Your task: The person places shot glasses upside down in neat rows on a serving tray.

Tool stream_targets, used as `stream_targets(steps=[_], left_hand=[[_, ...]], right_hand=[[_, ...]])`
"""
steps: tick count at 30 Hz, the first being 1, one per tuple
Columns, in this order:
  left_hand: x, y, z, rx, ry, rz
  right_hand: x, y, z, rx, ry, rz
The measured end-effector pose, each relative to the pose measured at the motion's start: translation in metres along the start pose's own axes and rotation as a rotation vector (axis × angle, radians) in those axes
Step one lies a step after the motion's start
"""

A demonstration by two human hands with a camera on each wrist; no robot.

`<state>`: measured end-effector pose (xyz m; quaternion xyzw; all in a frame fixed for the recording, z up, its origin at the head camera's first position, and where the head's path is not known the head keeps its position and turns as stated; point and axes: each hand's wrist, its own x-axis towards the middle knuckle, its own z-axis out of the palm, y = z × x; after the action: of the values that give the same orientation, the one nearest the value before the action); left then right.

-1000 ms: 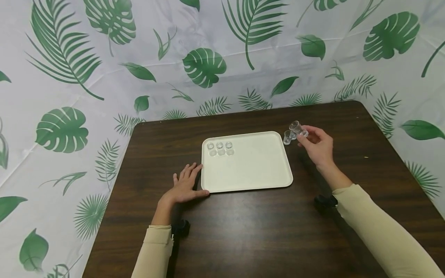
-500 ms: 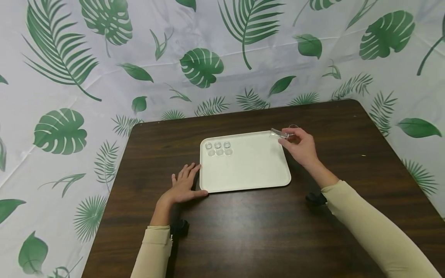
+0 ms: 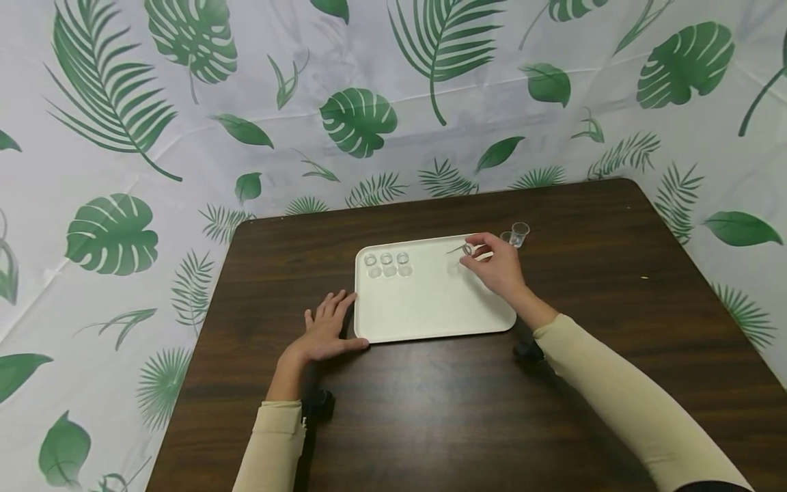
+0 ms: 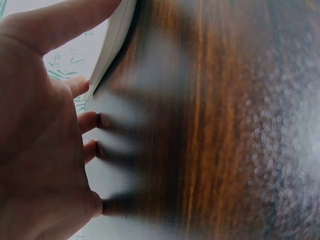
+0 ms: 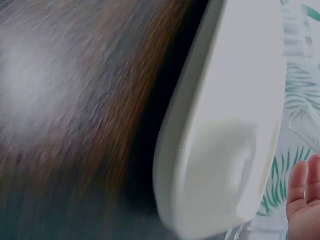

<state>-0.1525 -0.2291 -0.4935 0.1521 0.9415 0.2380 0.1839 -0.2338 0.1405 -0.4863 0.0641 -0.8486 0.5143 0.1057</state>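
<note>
My right hand (image 3: 496, 265) pinches a small clear shot glass (image 3: 466, 250) between thumb and fingers, tipped on its side above the right part of the cream tray (image 3: 424, 311). In the right wrist view, fingers (image 5: 298, 182) show at the lower right, near clear glass. My left hand (image 3: 322, 335) lies with fingers spread at the tray's left side, thumb at the front corner and fingertips by the left rim. Three clear shot glasses (image 3: 386, 259) stand in a row in the tray's far left corner, with pale round shapes just in front of them.
Just beyond the tray's far right corner, another clear shot glass (image 3: 519, 234) stands on the dark wooden table (image 3: 418, 410), with one more partly hidden behind my right hand. A leaf-printed cloth (image 3: 264, 82) hangs behind the table.
My right hand has moved left from the glasses beside the tray to over it, taking one glass along and tipping it over. My left hand has stayed in place.
</note>
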Motion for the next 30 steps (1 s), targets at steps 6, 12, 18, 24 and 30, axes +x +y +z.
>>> stream_targets(steps=[6,12,18,24,30], left_hand=[[-0.002,-0.003,0.0,0.002,-0.003,-0.011],[-0.003,0.0,0.0,-0.011,0.004,0.006],[-0.001,0.003,0.0,-0.007,-0.001,0.001],[0.001,0.003,-0.001,-0.007,0.006,0.004],[0.001,0.003,-0.001,0.003,0.008,0.005]], right_hand=[[0.006,-0.006,0.026,-0.035,-0.054,-0.027],[0.009,-0.009,0.049,-0.127,-0.117,-0.108],[0.009,-0.012,0.061,-0.198,-0.152,-0.181],[0.012,-0.017,0.067,-0.234,-0.177,-0.229],[0.012,-0.022,0.072,-0.285,-0.212,-0.248]])
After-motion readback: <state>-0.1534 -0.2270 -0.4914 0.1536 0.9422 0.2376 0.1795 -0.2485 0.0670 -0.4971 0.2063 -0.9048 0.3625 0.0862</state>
